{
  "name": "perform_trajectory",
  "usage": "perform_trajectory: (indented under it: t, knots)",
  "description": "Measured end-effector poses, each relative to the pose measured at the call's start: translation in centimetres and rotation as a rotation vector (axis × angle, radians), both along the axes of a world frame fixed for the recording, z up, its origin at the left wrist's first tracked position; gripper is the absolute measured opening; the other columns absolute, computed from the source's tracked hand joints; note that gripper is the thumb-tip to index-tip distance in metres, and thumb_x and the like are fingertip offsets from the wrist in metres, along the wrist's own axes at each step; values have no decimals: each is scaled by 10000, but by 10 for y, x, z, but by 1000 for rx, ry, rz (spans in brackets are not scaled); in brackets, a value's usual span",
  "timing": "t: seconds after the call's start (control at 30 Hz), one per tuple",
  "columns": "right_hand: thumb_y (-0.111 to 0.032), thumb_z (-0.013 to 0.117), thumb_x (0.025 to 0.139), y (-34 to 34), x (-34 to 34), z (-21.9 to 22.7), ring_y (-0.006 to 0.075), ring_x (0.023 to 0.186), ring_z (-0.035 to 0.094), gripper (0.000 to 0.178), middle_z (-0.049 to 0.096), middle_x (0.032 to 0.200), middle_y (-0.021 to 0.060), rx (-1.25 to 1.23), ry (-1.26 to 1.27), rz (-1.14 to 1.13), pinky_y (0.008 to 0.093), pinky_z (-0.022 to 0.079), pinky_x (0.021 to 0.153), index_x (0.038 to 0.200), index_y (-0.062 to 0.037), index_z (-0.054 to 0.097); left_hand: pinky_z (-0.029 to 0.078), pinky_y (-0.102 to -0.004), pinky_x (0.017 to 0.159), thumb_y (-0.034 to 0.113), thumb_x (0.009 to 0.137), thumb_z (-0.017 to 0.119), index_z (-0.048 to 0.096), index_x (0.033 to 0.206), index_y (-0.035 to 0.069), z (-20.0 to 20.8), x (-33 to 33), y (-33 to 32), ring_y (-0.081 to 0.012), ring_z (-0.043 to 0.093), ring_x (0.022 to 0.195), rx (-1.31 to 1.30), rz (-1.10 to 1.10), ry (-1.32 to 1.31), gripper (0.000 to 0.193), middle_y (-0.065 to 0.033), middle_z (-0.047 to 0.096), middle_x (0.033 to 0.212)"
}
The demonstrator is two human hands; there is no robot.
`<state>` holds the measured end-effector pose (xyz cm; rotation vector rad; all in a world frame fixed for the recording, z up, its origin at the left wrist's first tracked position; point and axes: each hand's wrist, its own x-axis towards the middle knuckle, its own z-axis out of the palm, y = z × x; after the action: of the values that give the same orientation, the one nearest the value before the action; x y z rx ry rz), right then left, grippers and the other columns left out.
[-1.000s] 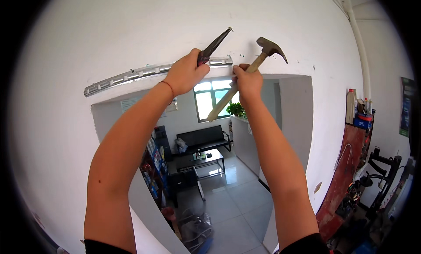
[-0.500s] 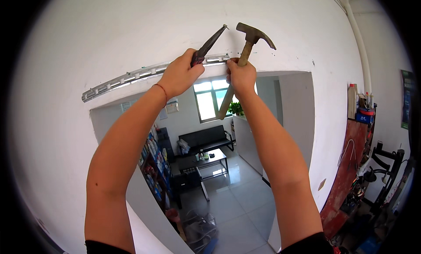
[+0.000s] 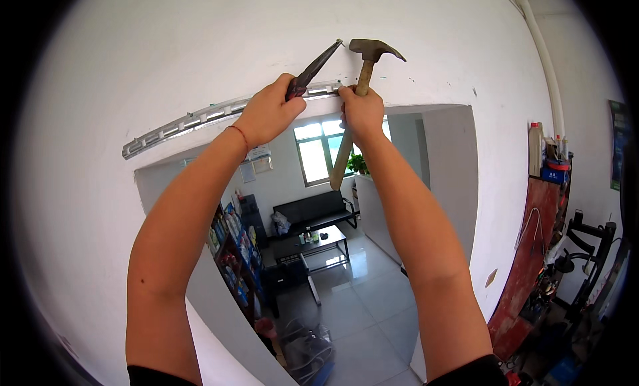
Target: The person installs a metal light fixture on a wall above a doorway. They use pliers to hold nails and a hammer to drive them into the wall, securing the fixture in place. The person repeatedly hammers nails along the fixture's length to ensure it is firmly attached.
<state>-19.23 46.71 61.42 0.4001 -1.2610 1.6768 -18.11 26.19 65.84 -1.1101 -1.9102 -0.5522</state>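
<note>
Pliers poked above the rail, tight in the left hand; the right hand gripped a hammer. Holding the pliers steady seemed wise.

I have both arms raised in front of me, my left arm slanting up to the right and my right arm leaning up to the left, so they draw closer toward the top. My left hand is curled in a firm fist, its back toward me and its thumb on the inner side. My right hand is just beside it, apart and about level, clenched in a grip too.
</note>
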Motion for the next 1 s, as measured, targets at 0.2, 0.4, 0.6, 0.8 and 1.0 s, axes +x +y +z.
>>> perform_trajectory:
  t: [0.2,0.4,0.6,0.8,1.0]
  knots:
    - [-187,697,918,-6,6,1,152,512,548,182,575,667,44,-47,1,-9,331,477,462,930,-15,636,495,-414,788,312,913,564,547,1189,1,6,0,1,-306,620,823,-25,8,3,416,-171,636,877]
    - [-135,701,908,-7,3,2,149,518,534,153,557,672,37,-74,51,90,328,445,458,932,-4,624,500,-414,770,308,913,562,547,1191,5,6,-3,2,-303,621,799,-32,4,21,412,-168,637,864]
    - [-138,713,895,-7,-2,6,157,489,528,166,558,647,43,-72,30,86,335,447,446,900,2,624,512,-421,788,318,919,575,563,1193,6,6,1,0,-326,645,824,-36,7,15,416,-172,655,886]
    - [-387,692,910,9,-10,8,189,503,561,377,572,578,47,148,-22,-244,377,481,514,718,-64,656,509,-508,857,342,910,601,571,1085,23,8,-3,13,-417,666,964,-77,16,61,365,-219,670,1000]
    - [-215,780,877,7,-20,16,170,534,579,242,598,634,45,33,27,1,342,472,498,778,-30,659,508,-515,787,280,888,604,545,1074,31,-32,25,-24,-435,657,869,44,-38,158,317,-235,666,920]
